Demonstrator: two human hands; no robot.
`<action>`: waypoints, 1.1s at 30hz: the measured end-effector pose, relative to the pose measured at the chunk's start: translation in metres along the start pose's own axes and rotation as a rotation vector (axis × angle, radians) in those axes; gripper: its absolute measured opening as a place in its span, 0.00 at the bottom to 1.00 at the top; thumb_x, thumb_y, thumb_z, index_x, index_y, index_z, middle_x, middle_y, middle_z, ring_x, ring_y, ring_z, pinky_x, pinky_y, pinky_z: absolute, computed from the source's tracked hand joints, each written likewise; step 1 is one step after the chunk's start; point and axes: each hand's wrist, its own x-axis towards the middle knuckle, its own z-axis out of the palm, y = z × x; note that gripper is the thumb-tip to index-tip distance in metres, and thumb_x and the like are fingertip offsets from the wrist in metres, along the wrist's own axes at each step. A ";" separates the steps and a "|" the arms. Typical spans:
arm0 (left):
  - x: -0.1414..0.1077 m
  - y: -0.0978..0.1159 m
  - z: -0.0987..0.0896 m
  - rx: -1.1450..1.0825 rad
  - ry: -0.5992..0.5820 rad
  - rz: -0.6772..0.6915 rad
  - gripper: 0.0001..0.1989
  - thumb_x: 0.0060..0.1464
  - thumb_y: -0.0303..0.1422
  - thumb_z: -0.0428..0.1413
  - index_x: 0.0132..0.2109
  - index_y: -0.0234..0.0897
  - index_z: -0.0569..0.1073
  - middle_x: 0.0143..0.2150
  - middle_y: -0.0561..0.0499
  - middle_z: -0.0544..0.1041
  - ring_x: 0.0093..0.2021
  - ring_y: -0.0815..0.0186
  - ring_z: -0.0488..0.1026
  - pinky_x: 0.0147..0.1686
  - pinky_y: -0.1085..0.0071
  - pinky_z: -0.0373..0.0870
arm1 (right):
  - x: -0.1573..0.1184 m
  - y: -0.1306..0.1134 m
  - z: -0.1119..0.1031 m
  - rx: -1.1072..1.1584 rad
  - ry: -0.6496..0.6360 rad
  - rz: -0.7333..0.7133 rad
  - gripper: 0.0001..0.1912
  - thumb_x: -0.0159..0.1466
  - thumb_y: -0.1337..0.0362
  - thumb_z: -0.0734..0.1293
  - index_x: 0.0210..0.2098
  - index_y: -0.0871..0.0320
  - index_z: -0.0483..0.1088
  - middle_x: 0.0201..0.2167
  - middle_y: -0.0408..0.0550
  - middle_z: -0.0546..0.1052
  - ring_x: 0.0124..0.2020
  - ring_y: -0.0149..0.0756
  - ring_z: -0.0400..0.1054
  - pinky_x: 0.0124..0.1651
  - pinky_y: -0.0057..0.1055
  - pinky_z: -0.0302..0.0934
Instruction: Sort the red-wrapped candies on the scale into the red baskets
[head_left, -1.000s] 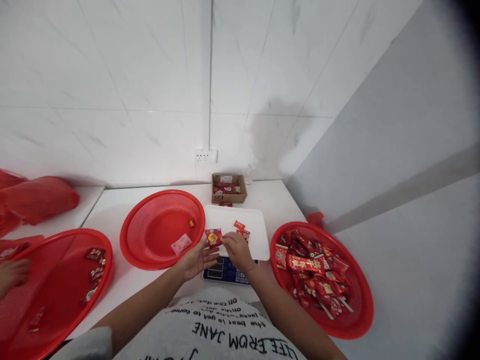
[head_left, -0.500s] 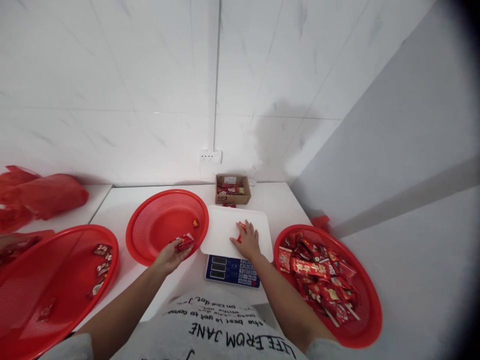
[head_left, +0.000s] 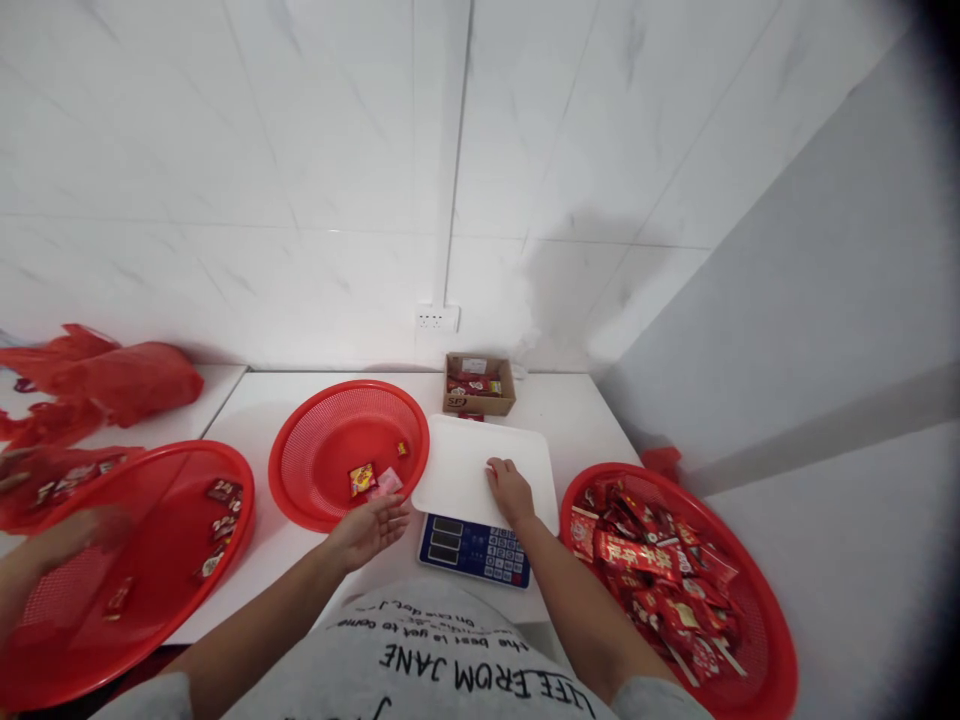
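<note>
My left hand (head_left: 373, 532) is open, palm up, at the front right rim of the middle red basket (head_left: 300, 425). Inside that basket lie a yellow-and-red packet (head_left: 361, 479), a pink packet (head_left: 388, 483) and a small yellow piece (head_left: 402, 449). Over the white scale tray (head_left: 457, 455), my right hand (head_left: 511, 492) has its fingers curled together around something red, mostly hidden. The scale's blue panel (head_left: 474, 548) shows below the tray.
At the right stands a red basket (head_left: 765, 600) full of red packets. A cardboard box (head_left: 480, 400) of packets sits behind the tray. Another person's hand (head_left: 94, 530) is over the left red basket (head_left: 244, 480); red bags (head_left: 139, 385) lie behind it.
My left hand has let go of its packets, which now lie in the middle basket. My right hand has closed its fingers on the tray. Another person's hand has come over the left basket.
</note>
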 end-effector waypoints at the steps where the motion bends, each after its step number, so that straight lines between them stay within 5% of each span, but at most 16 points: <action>1: 0.000 -0.003 0.004 0.015 -0.031 -0.014 0.06 0.53 0.29 0.55 0.39 0.32 0.70 0.32 0.48 0.76 0.29 0.70 0.75 0.32 0.76 0.71 | 0.002 -0.002 -0.001 0.027 0.020 0.028 0.14 0.62 0.63 0.57 0.43 0.57 0.69 0.40 0.50 0.73 0.37 0.37 0.68 0.39 0.31 0.60; 7: 0.005 -0.023 0.030 0.077 -0.180 -0.114 0.15 0.53 0.40 0.55 0.43 0.33 0.68 0.36 0.45 0.76 0.33 0.64 0.75 0.36 0.69 0.71 | -0.023 -0.058 -0.001 0.221 0.058 0.024 0.14 0.63 0.58 0.54 0.40 0.57 0.67 0.32 0.43 0.76 0.31 0.31 0.70 0.35 0.27 0.62; 9: 0.007 -0.027 0.035 0.035 -0.269 -0.142 0.18 0.54 0.45 0.52 0.42 0.33 0.68 0.34 0.45 0.76 0.32 0.63 0.75 0.34 0.67 0.71 | -0.043 -0.085 -0.001 0.417 0.036 -0.157 0.11 0.63 0.59 0.57 0.39 0.57 0.67 0.34 0.44 0.76 0.35 0.32 0.69 0.38 0.28 0.62; 12: 0.009 -0.030 0.039 -0.095 -0.432 -0.203 0.19 0.55 0.46 0.50 0.38 0.32 0.69 0.31 0.46 0.76 0.31 0.63 0.75 0.32 0.68 0.72 | -0.070 -0.111 -0.004 0.359 -0.086 -0.443 0.10 0.61 0.63 0.60 0.40 0.56 0.68 0.36 0.47 0.75 0.38 0.35 0.68 0.43 0.32 0.61; 16: 0.013 -0.031 0.037 -0.271 -0.508 -0.249 0.12 0.59 0.37 0.47 0.36 0.32 0.70 0.29 0.50 0.75 0.27 0.70 0.74 0.25 0.77 0.70 | -0.084 -0.119 -0.011 0.190 -0.097 -0.596 0.10 0.59 0.62 0.64 0.40 0.56 0.69 0.40 0.50 0.73 0.43 0.39 0.64 0.49 0.39 0.57; 20: 0.012 -0.026 0.034 -0.279 -0.517 -0.209 0.10 0.59 0.31 0.46 0.36 0.31 0.70 0.29 0.49 0.75 0.26 0.70 0.74 0.21 0.79 0.68 | -0.086 -0.121 -0.023 0.253 -0.085 -0.642 0.18 0.59 0.59 0.65 0.48 0.54 0.67 0.49 0.50 0.70 0.51 0.40 0.60 0.54 0.41 0.54; 23: 0.009 -0.007 0.029 -0.207 -0.453 -0.164 0.10 0.57 0.34 0.50 0.36 0.32 0.71 0.30 0.47 0.75 0.29 0.66 0.75 0.24 0.75 0.71 | -0.088 -0.118 -0.032 0.351 -0.025 -0.588 0.19 0.61 0.59 0.62 0.52 0.54 0.64 0.51 0.51 0.68 0.53 0.39 0.59 0.56 0.40 0.55; 27: 0.013 0.032 0.015 -0.148 -0.234 0.114 0.09 0.57 0.34 0.50 0.36 0.32 0.72 0.31 0.46 0.76 0.30 0.66 0.74 0.29 0.71 0.73 | -0.095 -0.091 -0.035 0.425 0.103 -0.388 0.18 0.63 0.60 0.60 0.52 0.53 0.63 0.52 0.53 0.67 0.54 0.39 0.60 0.56 0.40 0.58; 33: 0.043 0.059 -0.007 0.065 0.040 0.307 0.08 0.55 0.34 0.52 0.35 0.34 0.72 0.31 0.48 0.74 0.32 0.67 0.73 0.32 0.71 0.72 | -0.124 -0.044 -0.028 0.472 0.163 -0.078 0.16 0.62 0.59 0.59 0.48 0.57 0.66 0.47 0.55 0.70 0.42 0.38 0.68 0.40 0.35 0.67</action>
